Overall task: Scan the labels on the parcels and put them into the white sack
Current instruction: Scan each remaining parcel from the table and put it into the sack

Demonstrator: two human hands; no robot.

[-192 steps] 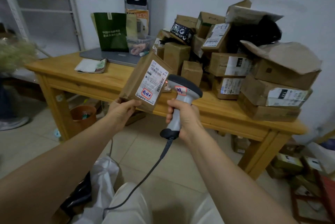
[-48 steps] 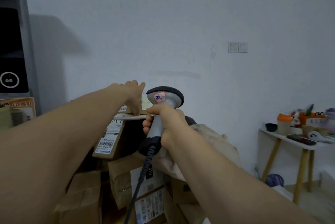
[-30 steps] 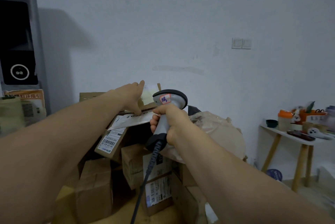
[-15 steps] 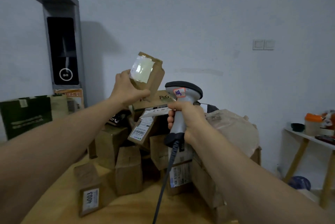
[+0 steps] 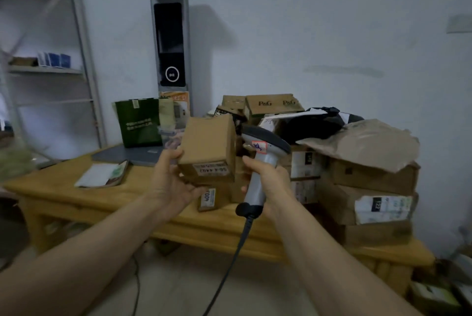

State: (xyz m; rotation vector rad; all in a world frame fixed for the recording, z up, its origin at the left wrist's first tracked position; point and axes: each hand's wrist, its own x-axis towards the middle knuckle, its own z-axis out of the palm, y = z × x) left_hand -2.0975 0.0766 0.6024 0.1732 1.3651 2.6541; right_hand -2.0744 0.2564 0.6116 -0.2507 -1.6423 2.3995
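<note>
Our left hand (image 5: pixel 173 184) grips a small brown cardboard parcel (image 5: pixel 208 147) | right hand (image 5: pixel 267 180) clasps grey corded scanner (image 5: pixel 264 153) | scan pending, we judge | brown box heap (image 5: pixel 370 180) waits on wooden bench (image 5: pixel 63 197)

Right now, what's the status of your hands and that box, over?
Left hand grips small brown cardboard box. Right hand grips grey handheld scanner beside it. White sack out of view.

Dim cool indoor light, soft motion blur throughout, wide-angle bending at edges, wall shadows
</note>
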